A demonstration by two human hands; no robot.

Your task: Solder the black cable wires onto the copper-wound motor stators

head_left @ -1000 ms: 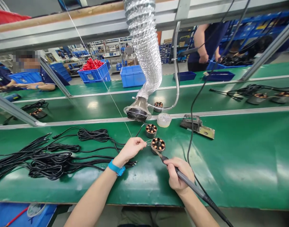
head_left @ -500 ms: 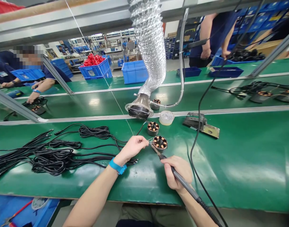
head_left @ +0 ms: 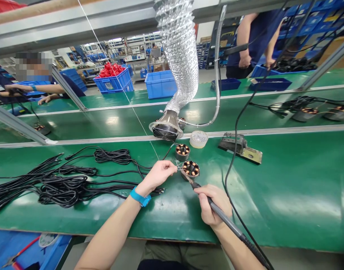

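Note:
My right hand (head_left: 215, 204) is wrapped round a soldering iron (head_left: 224, 216), whose tip meets the left side of a motor stator (head_left: 190, 169) with copper windings. From the left, my left hand (head_left: 162, 173), with a blue band at its wrist, pinches thin silvery wire (head_left: 180, 167) at the stator's edge. Whether this is solder, a lead or both I cannot tell. A thin pale strand runs from the overhead frame down to this hand. Just behind stands a second stator (head_left: 182, 152), with a dark cable at its left side.
Bundled black cables (head_left: 65, 183) spread over the green bench at left. A fume duct (head_left: 168, 123) hangs above the stators. Behind are a round translucent tub (head_left: 198, 139) and a metal iron stand (head_left: 239, 147). The iron's cord loops at right. Co-workers are across the bench.
The soldering iron and my right hand have shifted slightly right. My left hand stays nearly still. At far left, a co-worker's hand has lifted dark cables off the bench.

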